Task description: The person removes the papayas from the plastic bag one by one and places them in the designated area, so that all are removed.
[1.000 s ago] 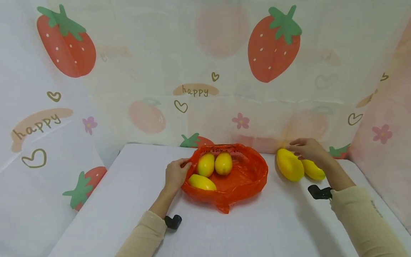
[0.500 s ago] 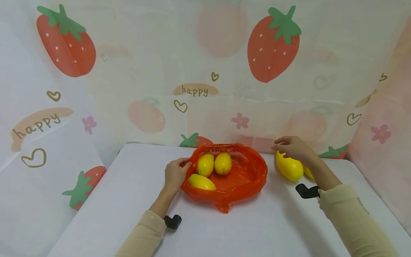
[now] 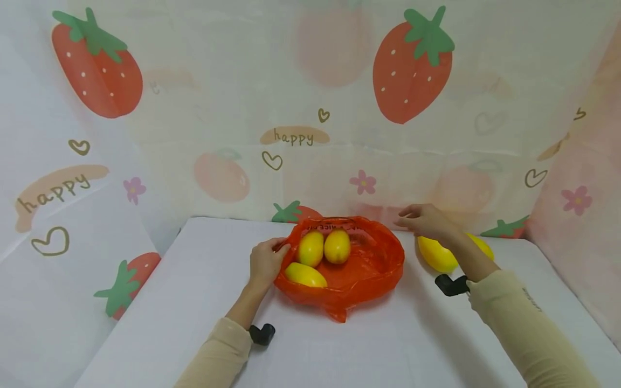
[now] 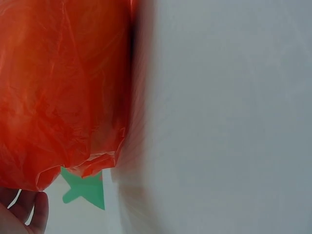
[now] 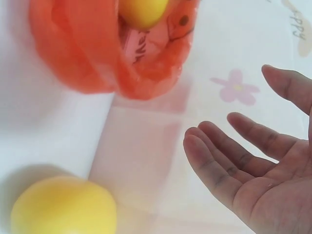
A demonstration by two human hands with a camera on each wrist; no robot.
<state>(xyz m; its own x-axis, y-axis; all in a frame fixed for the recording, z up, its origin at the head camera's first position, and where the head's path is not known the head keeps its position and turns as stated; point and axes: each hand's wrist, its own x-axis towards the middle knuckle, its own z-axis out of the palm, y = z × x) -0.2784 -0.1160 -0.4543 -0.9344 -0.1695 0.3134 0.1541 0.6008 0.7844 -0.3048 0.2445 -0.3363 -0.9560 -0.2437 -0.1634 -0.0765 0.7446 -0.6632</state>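
A red plastic bag (image 3: 361,295) stands with its mouth spread, and three yellow fruits (image 3: 310,249) lie inside on its left half. My left hand (image 3: 264,264) pinches the bag's left rim between thumb and fingers; in the left wrist view its fingertips (image 4: 42,201) are right at the bag's edge. Holding nothing, my right hand (image 3: 429,222) hovers to the right of the bag, its fingers (image 5: 207,163) spread and slightly bent. Beneath that hand and wrist, two yellow mango-like fruits (image 3: 439,256) rest on the table, partly hidden by the arm.
The white table (image 3: 194,302) reaches back to a printed cloth wall (image 3: 233,97) with strawberries, hearts and flowers. Another cloth panel (image 3: 577,253) borders the right side. A black wrist mount (image 3: 451,284) sticks out from the right sleeve, close beside the loose fruits.
My right hand has moved left from above the two loose fruits toward the bag, carrying nothing. The left hand, the bag and its fruits stay where they were.
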